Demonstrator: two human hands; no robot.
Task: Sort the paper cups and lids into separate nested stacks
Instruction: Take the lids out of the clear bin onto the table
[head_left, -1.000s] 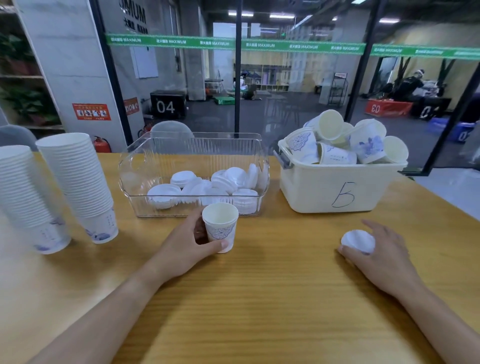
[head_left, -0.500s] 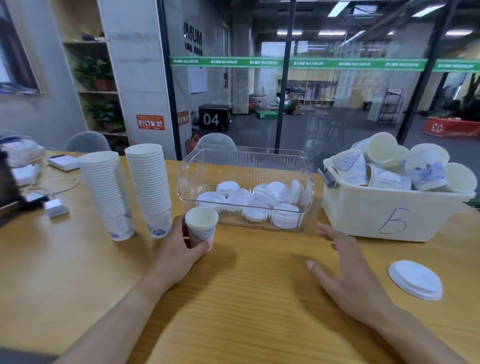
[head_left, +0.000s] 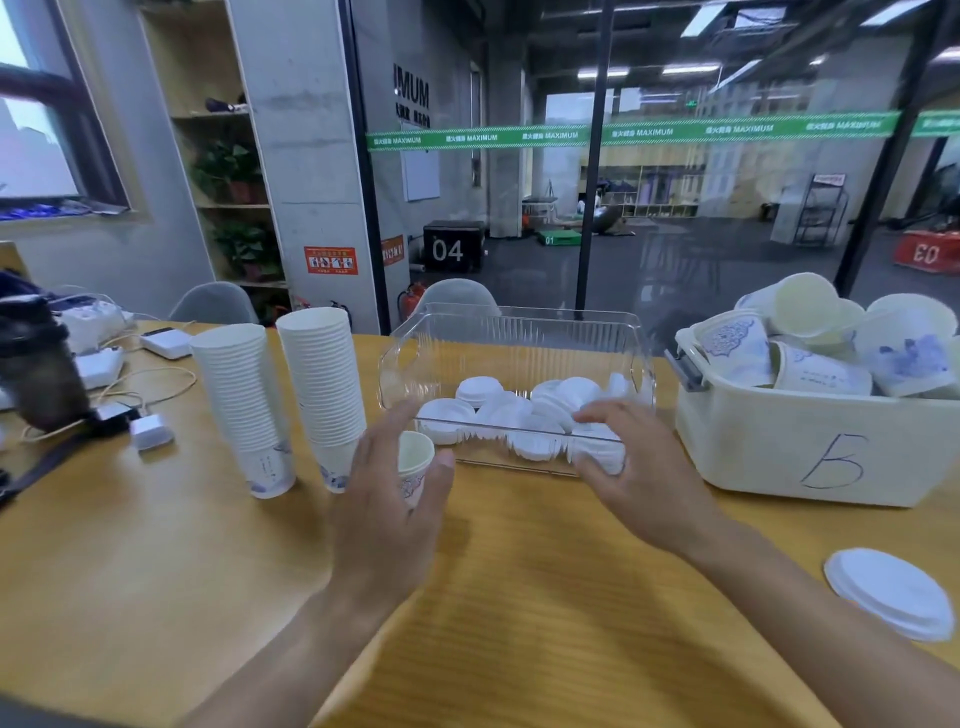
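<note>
Two nested cup stacks stand upright left of the clear lid bin, on the wooden table. Only the head view here.

Left hand grips a single paper cup, upright, mouth up, just in front of the bin's left corner and right beside the nearer stack. Thumb on the right wall, fingers wrapped behind; fairly light grasp, my read.

Right hand hovers at the bin's front wall, fingers spread and relaxed, holding nothing. Blurred, so contact with the bin: can't tell.

Step in hand, best guess: nest this cup onto a stack. To do it well: lift clear above the stack rim, line up the axis, drop straight down. Don't squeeze, paper wall deforms. Stacks are tall; a sideways nudge could topple them, so steadying with the free hand may help.

One loose lid lies flat on the table, well right of the bin, in front of tub B, which holds loose cups.
</note>
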